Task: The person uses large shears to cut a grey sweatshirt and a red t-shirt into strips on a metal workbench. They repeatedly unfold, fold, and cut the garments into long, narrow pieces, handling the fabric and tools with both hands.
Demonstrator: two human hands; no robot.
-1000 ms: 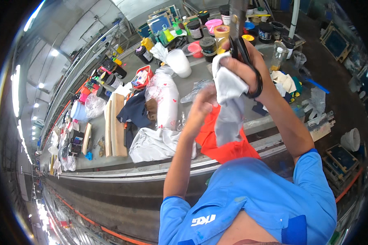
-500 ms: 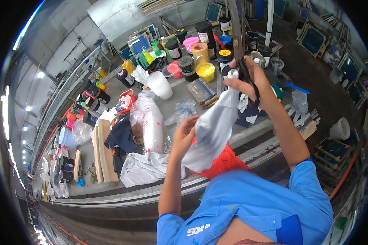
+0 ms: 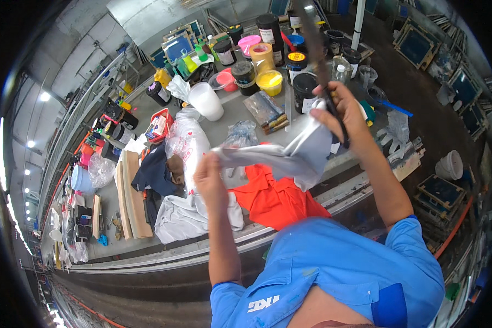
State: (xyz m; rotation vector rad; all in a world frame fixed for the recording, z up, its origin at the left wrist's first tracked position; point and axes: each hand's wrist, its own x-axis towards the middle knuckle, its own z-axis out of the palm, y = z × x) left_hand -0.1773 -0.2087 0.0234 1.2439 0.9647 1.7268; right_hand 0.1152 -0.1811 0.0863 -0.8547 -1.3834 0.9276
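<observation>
My right hand (image 3: 341, 112) is raised over the workbench and grips a long dark flat-bladed tool (image 3: 316, 49) that points up and away from me. The same hand pinches one end of a pale grey cloth (image 3: 279, 158) against the tool. My left hand (image 3: 209, 177) is closed on the cloth's other end, lower and to the left, so the cloth stretches between both hands. An orange garment (image 3: 273, 199) lies on the bench right under the cloth.
The grey workbench (image 3: 229, 112) carries several ink tubs, a yellow tub (image 3: 269, 82), a white container (image 3: 205, 101), a clear plastic bag (image 3: 186, 145), a dark blue garment (image 3: 153, 172), a white cloth (image 3: 183, 218) and wooden boards (image 3: 131, 197). Framed screens (image 3: 440, 191) stand on the floor at right.
The cloth hung down from my right hand before; it is now pulled out sideways. My left hand has moved down and left with its end.
</observation>
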